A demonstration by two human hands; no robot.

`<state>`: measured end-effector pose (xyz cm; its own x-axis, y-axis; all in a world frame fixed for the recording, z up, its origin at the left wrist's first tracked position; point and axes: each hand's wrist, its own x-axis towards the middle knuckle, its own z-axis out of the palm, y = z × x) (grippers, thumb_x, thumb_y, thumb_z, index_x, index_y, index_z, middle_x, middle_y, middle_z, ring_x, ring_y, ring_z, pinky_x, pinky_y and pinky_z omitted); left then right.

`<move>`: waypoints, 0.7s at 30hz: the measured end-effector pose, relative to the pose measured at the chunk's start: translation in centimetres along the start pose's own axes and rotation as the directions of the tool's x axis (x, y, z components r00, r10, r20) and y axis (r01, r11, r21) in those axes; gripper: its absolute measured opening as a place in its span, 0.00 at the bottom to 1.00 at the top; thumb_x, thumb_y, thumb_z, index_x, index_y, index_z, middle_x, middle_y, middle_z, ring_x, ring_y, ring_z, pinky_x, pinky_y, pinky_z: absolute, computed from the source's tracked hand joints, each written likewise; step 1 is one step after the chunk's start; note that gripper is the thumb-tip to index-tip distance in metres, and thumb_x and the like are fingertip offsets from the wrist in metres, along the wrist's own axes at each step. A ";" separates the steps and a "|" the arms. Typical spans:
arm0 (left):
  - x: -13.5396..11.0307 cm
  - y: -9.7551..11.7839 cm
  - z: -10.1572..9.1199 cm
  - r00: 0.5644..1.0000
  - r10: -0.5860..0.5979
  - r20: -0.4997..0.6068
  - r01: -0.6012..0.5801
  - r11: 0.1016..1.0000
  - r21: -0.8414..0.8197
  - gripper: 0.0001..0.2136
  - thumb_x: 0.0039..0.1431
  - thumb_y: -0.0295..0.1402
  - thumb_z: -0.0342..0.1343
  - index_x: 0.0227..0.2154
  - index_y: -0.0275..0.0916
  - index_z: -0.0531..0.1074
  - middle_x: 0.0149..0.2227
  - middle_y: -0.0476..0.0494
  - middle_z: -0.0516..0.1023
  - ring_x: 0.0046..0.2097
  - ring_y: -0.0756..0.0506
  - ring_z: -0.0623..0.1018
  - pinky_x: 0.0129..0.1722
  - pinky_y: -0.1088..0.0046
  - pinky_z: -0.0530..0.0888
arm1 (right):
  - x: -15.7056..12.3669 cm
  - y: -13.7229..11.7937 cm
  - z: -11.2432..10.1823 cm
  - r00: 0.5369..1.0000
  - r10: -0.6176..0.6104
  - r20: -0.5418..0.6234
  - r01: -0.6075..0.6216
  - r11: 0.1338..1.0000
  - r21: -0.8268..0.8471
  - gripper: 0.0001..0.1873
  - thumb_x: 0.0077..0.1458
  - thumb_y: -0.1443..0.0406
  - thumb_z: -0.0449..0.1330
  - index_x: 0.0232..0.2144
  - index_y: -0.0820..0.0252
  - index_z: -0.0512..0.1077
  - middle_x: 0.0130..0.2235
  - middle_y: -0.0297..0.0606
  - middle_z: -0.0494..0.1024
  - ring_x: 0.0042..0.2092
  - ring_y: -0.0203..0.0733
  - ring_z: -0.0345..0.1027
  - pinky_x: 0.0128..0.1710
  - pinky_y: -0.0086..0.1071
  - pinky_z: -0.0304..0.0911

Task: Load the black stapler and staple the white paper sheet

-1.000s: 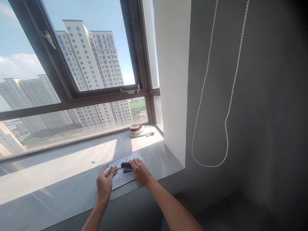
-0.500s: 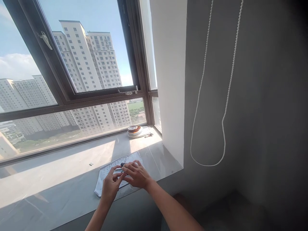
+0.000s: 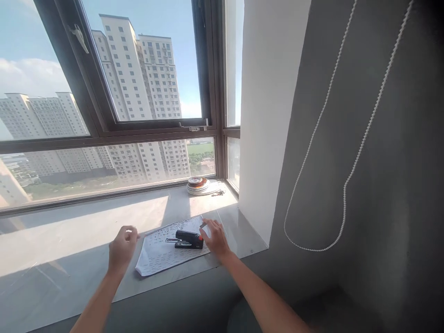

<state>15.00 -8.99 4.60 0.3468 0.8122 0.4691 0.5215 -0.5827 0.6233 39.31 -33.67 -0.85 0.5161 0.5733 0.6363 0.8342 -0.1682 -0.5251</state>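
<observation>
A black stapler [image 3: 189, 239] with an orange-red spot at its right end lies on printed sheets of paper [image 3: 159, 261]. A metal part sticks out at its left end. My right hand [image 3: 215, 238] is just right of the stapler, with a small grey strip [image 3: 203, 225] between thumb and fingers; it may be staples. To the left of the sheets, my left hand [image 3: 123, 245] is above the sill, its fingers pinched together. What those fingers hold, if anything, is too small to make out.
The sheets lie on a pale stone windowsill [image 3: 83, 263] with bright sun patches. A stack of plates [image 3: 198, 187] stands in the far corner by the window frame [image 3: 220, 152]. A white beaded blind chain [image 3: 344, 199] hangs against the grey wall on the right.
Both hands have let go of the stapler, which now lies on the sheets. My left hand has moved left, where a small grey piece lay; my right hand has moved slightly right.
</observation>
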 end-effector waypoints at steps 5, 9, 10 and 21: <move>4.9 -8.0 1.6 0.999 -0.049 0.021 0.042 0.964 0.262 0.03 0.52 0.33 0.54 0.31 0.43 0.69 0.30 0.41 0.79 0.39 0.34 0.79 0.42 0.60 0.75 | 2.9 6.1 -1.0 0.940 0.339 -0.043 -0.341 0.926 -0.162 0.18 0.66 0.62 0.57 0.54 0.57 0.76 0.52 0.46 0.80 0.56 0.51 0.70 0.53 0.41 0.66; 7.0 -9.6 3.4 0.990 0.122 0.073 -0.140 0.924 0.357 0.09 0.52 0.31 0.50 0.35 0.40 0.71 0.38 0.35 0.77 0.45 0.33 0.77 0.52 0.55 0.73 | 5.1 8.6 -0.3 0.896 0.439 -0.071 -0.442 0.866 -0.233 0.20 0.65 0.60 0.57 0.54 0.61 0.78 0.51 0.52 0.79 0.55 0.55 0.70 0.51 0.42 0.66; 7.5 -9.7 3.8 0.984 0.150 0.092 -0.173 0.915 0.365 0.11 0.53 0.31 0.49 0.38 0.38 0.72 0.42 0.33 0.77 0.47 0.33 0.77 0.53 0.55 0.73 | 5.5 8.8 0.0 0.894 0.443 -0.067 -0.446 0.861 -0.244 0.20 0.65 0.60 0.57 0.55 0.61 0.77 0.51 0.52 0.78 0.55 0.55 0.70 0.50 0.43 0.67; 9.1 -12.0 6.4 0.935 0.126 0.333 -0.263 0.875 0.407 0.23 0.58 0.31 0.50 0.57 0.36 0.74 0.64 0.30 0.71 0.66 0.31 0.68 0.61 0.49 0.68 | 5.5 9.3 0.9 0.828 0.546 -0.132 -0.544 0.722 -0.427 0.21 0.66 0.58 0.56 0.58 0.56 0.76 0.63 0.56 0.67 0.66 0.61 0.58 0.63 0.55 0.52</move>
<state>16.91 5.60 -2.65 0.6493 0.6950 0.3087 0.6823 -0.7117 0.1673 49.71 -31.33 -2.73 0.9079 0.2771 0.3145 0.4045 -0.7759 -0.4841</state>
